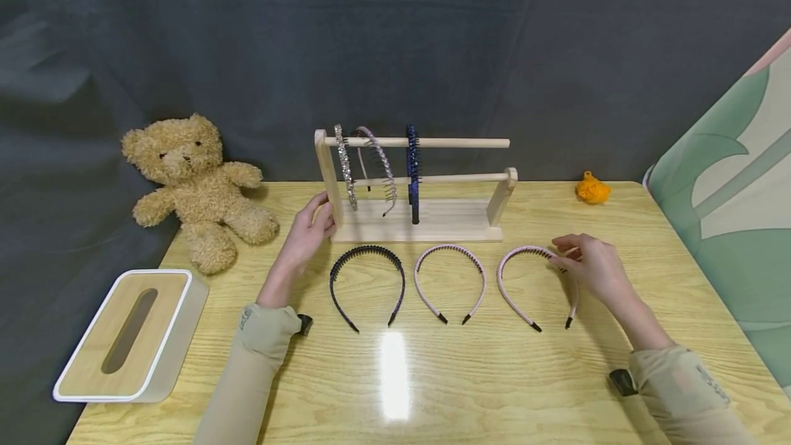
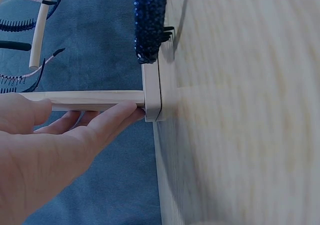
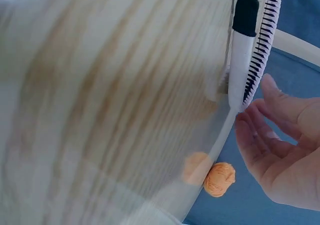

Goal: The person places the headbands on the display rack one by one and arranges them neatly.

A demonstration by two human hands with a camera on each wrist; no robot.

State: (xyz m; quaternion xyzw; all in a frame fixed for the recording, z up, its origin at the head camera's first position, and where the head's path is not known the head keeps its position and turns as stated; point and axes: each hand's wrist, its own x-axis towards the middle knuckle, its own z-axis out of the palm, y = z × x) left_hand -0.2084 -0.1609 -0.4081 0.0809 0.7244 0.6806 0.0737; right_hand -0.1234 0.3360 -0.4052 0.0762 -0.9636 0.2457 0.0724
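At the left post of a wooden headband rack (image 1: pixel 426 233) is my left hand (image 1: pixel 307 232), its thumb and fingers around the post in the left wrist view. My right hand (image 1: pixel 590 263) hovers over the top right of a pale pink headband (image 1: pixel 503 283) lying on the table. Thumb and fingers are bent and apart, with the toothed band between them. Left of that lie another pink headband (image 1: pixel 417 280) and a black one (image 1: pixel 331 280). The rack carries a silver glittery headband (image 1: pixel 343 163), a lilac braided one (image 1: pixel 388 174) and a dark blue sequined one (image 1: pixel 413 170).
A teddy bear (image 1: pixel 185 177) leans on the dark curtain at the left. Before it stands a tissue box (image 1: pixel 167 335) with a wooden lid. An orange ball of yarn (image 1: pixel 593 189) sits near the back right edge of the table (image 1: pixel 494 390).
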